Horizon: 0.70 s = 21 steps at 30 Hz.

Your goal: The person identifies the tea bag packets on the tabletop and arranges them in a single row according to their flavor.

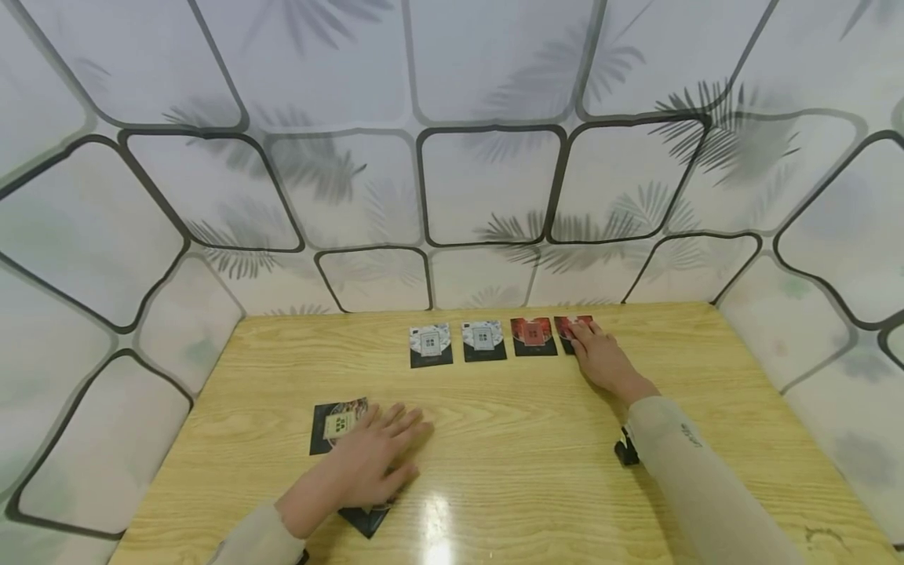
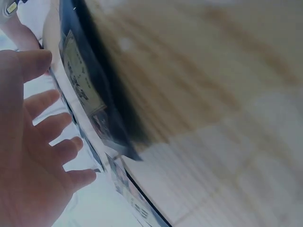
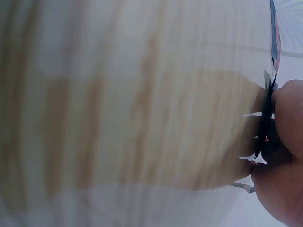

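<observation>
My left hand (image 1: 374,455), fingers spread and fairly straight, is over two dark packets at the left. One packet (image 1: 325,428) carries a yellow label and shows beyond the fingers; the other packet (image 1: 365,519) is mostly hidden beneath the hand. In the left wrist view the fingers (image 2: 54,127) hold nothing. Further off, my right hand (image 1: 603,357) rests its extended fingers on a red-and-black packet (image 1: 565,345) at the row's right end, covering part of it. The right wrist view shows that packet (image 3: 266,123) edge-on against the fingers.
Left of the right hand, another red-and-black packet (image 1: 534,337) and two white-and-black packets, a nearer one (image 1: 483,341) and a leftmost one (image 1: 431,345), form a row. The wooden table (image 1: 523,471) ends at a patterned fabric wall (image 1: 487,275). Black gear (image 1: 625,449) hangs by the right sleeve.
</observation>
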Motion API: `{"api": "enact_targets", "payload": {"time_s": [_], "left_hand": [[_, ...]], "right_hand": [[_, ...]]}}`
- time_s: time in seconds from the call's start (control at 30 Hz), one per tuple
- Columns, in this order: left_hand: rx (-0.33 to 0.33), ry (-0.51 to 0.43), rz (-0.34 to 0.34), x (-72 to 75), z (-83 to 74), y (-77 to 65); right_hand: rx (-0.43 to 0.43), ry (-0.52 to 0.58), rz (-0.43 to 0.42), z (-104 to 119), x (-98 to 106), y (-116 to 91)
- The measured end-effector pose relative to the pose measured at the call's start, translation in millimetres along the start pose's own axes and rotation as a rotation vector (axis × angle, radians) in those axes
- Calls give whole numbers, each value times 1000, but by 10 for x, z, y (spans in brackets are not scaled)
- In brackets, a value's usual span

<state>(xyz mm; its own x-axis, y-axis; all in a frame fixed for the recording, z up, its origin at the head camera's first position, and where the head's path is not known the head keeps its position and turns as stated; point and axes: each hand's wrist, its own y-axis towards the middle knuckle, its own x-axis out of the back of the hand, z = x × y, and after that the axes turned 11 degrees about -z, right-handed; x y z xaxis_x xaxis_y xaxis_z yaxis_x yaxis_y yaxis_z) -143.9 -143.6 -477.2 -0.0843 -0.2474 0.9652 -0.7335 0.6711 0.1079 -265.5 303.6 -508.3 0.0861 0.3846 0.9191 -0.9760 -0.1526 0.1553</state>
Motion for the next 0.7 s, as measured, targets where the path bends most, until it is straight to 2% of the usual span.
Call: {"api": "enact_targets", "payload": {"time_s": [0.2, 0.33, 0.5, 0.7], "left_hand": [[-35, -70, -53, -8, 84, -156], [-27, -98, -55, 7, 120, -249], [-5, -88, -56, -20, 138, -319], [4, -58, -66, -39, 142, -336]], "right_hand": [[1, 5, -10, 5, 11, -3], [9, -1, -13, 11, 20, 14], [9, -5, -7, 11, 16, 14], [-1, -5, -5, 4, -2, 5]]}}
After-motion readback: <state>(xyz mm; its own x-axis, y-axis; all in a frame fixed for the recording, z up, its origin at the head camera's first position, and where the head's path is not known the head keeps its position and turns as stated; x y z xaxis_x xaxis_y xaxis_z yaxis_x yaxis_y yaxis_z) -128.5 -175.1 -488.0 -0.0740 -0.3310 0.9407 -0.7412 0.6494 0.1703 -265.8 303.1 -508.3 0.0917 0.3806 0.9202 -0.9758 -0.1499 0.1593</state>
